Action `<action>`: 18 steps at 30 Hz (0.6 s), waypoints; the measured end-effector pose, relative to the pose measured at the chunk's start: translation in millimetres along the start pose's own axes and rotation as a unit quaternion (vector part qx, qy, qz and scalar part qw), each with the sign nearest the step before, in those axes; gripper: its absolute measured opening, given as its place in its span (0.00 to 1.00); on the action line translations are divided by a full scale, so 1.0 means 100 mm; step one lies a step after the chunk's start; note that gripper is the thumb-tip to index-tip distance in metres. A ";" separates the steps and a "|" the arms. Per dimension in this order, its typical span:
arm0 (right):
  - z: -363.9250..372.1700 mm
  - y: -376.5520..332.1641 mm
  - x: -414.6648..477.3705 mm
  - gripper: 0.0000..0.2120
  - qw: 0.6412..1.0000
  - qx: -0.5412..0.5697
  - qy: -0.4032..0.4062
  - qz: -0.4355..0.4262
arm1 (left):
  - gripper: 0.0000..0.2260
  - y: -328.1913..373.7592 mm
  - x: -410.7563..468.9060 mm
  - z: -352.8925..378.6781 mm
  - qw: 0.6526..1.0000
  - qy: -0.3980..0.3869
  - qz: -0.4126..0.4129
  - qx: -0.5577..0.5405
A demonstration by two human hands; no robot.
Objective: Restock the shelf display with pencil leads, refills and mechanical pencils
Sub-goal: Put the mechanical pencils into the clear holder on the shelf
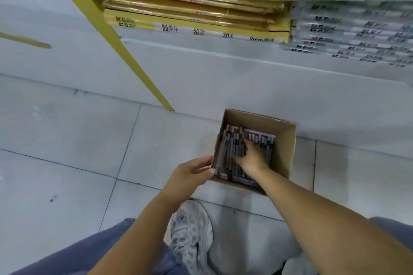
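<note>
Stock: slim grey and lilac packs, too blurred for leads to be told from refills, are stood on edge in rows inside an open carton
Carton: set on the tiled floor, against the foot of the white shelf, just ahead of a pale shoe
Long axis: the packs are laid running from the carton's near wall towards its far wall, roughly along the line of the reaching forearm
Right hand: the right hand is lowered into the carton, with fingers laid over the tops of the middle rows and the thumb spread to the left; whether a pack is pinched cannot be told
Left hand: the left hand is held loosely curved with nothing in it, just beside the carton's left wall; contact with the wall cannot be made out
Nearer hand: the packs are already under the right one, so the pick is judged to fall to it, with a lift straight up along the rows
Display: paper stacks are seen on the shelf above; no slot for pencils is shown
</note>
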State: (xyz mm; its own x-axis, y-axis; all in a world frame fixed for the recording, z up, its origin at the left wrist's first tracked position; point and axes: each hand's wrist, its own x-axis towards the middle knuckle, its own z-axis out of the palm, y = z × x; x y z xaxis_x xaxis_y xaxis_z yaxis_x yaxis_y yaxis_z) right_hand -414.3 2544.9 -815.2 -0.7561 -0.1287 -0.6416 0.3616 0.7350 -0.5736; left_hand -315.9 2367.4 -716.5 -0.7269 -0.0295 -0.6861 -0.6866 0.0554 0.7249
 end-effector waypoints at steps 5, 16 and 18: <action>0.15 -0.02 0.09 0.40 0.998 -0.027 0.053 -0.026 | 0.17 -0.08 0.05 -0.03 1.000 -0.014 -0.004 -0.017; 0.24 -0.04 0.19 0.34 0.999 0.032 0.042 -0.006 | 0.18 -0.17 0.13 -0.08 0.999 -0.035 -0.008 -0.009; 0.23 -0.06 0.20 0.35 0.998 0.047 0.032 0.002 | 0.18 -0.17 0.13 -0.08 0.999 -0.040 -0.009 -0.012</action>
State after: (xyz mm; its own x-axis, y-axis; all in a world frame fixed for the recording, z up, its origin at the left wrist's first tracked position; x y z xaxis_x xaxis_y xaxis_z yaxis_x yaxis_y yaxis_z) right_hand -419.3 2522.5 -835.9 -0.7867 -0.0805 -0.6121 0.4127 0.6689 -0.6183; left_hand -313.6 2358.5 -737.7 -0.7119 0.0502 -0.7004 -0.6998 0.0321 0.7136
